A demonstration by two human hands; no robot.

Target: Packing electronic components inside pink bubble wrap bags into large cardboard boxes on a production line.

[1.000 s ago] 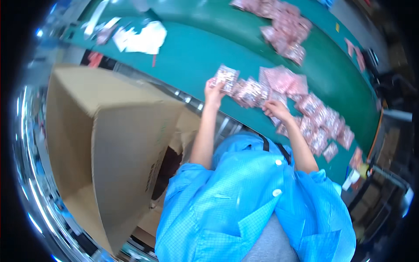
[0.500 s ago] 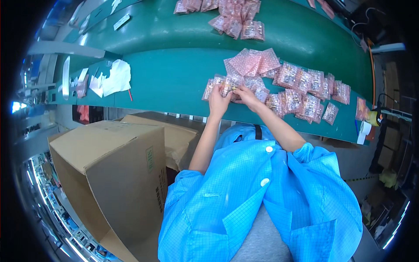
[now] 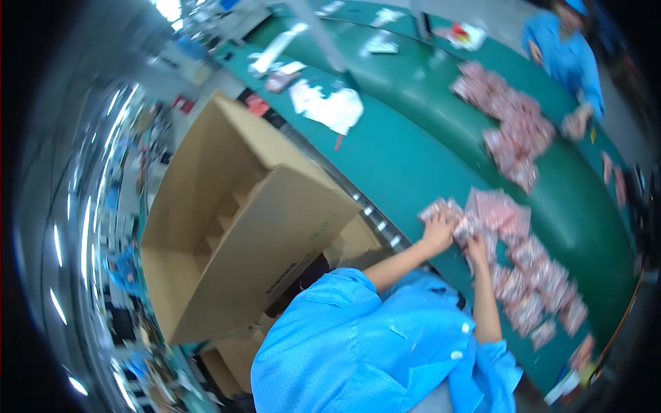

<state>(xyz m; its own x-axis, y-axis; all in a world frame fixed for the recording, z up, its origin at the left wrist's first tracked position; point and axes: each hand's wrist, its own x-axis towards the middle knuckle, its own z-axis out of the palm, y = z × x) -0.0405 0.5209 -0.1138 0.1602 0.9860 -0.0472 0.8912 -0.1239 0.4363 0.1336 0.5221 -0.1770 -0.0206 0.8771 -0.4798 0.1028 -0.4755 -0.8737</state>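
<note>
Both my hands are at a small cluster of pink bubble-wrap pouches on the green table [image 3: 406, 162]. With its fingers bent over the pouches, my left hand [image 3: 438, 234] grips the near side of one bubble-wrap pouch [image 3: 469, 224]. At that pouch's other side is my right hand [image 3: 476, 252], its fingers closed on the edge. Motion blur softens the fingertips, and the pouch's contents are hard to make out. Another filled pouch [image 3: 434, 206] lies just beyond my left fingers. Flatter pink bubble-wrap bags [image 3: 501, 213] lie just beyond my hands.
Filled pouches [image 3: 540, 275] spread to the right of my hands. A second pile [image 3: 513, 117] lies on the raised green surface, near a person in blue [image 3: 566, 51]. A large open cardboard box [image 3: 268, 241] stands at my left. White crumpled sheets [image 3: 327, 107] lie farther along.
My view has swung left, so the table now runs diagonally and the box's inside shows. A person at the far side has come into view. Both hands remain at the pouches.
</note>
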